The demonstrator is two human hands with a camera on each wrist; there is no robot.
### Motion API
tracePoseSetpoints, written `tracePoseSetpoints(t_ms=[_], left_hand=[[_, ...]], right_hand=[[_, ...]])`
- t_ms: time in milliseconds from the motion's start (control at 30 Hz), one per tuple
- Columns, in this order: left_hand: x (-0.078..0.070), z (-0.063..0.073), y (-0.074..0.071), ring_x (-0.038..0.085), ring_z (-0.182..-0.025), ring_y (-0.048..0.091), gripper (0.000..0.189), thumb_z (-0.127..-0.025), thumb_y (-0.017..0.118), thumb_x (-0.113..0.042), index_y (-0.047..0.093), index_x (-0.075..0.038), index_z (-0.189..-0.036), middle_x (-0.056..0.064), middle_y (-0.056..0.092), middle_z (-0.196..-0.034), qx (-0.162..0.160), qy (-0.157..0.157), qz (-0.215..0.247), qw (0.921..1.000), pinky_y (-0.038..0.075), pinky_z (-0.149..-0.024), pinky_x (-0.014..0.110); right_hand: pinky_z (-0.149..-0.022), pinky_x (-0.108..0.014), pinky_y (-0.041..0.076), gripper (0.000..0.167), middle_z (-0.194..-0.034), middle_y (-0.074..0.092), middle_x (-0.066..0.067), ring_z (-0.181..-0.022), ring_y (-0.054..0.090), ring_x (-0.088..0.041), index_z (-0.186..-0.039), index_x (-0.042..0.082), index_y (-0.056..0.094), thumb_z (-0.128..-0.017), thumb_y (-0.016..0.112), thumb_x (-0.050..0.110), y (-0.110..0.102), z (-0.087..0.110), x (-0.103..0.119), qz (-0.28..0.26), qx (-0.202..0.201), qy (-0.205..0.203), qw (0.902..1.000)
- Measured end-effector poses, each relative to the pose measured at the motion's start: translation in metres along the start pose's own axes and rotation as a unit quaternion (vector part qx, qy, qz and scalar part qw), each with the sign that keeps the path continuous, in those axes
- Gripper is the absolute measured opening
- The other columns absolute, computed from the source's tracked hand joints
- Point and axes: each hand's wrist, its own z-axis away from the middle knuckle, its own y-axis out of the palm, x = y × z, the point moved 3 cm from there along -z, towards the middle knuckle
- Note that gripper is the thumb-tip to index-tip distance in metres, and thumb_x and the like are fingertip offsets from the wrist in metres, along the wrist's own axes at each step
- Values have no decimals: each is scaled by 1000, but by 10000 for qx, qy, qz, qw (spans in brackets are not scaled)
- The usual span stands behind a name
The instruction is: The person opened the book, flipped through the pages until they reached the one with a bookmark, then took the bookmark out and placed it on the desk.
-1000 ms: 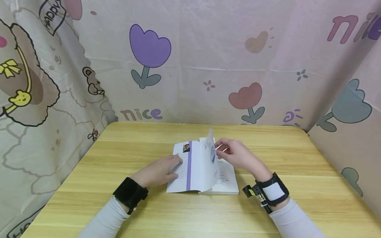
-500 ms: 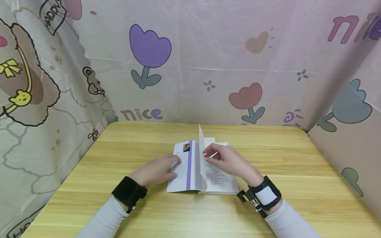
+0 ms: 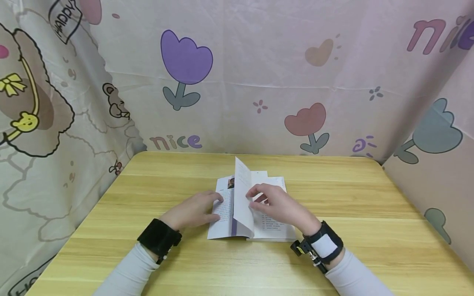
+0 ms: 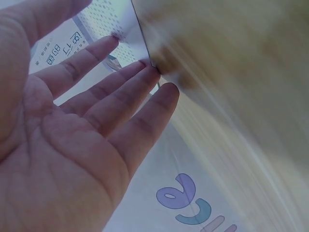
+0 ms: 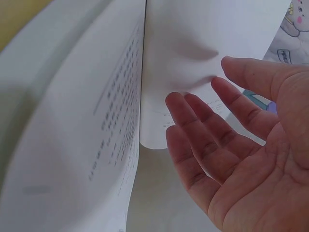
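As one page (image 3: 241, 207) of the book (image 3: 274, 235) goes over to the left, the right hand (image 3: 275, 201) goes along with it. A second ago that page leaned to the right, then it stood up straight, and now it tips over the flap (image 3: 220, 229) and hides part of the purple stripe (image 3: 233, 231) and a bit of the photo (image 3: 231, 183). So the turn looks more than half done, but the page is not flat yet. More of the print on the right side shows now too. The right hand has its fingers bent a little and spread apart, and they seem to push the page from its right side, not pinch it. It is hard to see just which tips touch the paper. The left hand (image 3: 194, 210) has hardly moved; its fingers are spread, and it rests on the outer side of the flap, which looks like a good way to keep the book still. The book lies open on the table (image 3: 148, 185), between the two hands, with a flowery cloth (image 3: 240, 49) behind.
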Motion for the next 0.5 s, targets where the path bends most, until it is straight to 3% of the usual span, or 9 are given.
tracePoseSetpoints(t_ms=[233,500], left_hand=[[3,1,-1,27,-119,67,43,-94,85,-18,69,-5,-132,15,71,-134,-40,-192,-2,9998,57,-111,51],[6,1,-2,29,-122,68,44,-93,86,-19,69,-6,-132,15,71,-136,-38,-184,-30,9998,57,-112,51]], right_hand=[[-96,-34,63,21,-125,75,-4,-110,76,-20,-123,12,73,-103,74,18,6,0,-1,5,71,1,10000],[-97,-39,63,18,-124,73,-3,-113,74,-22,-120,14,74,-102,74,19,11,-1,-1,53,74,-21,10000]])
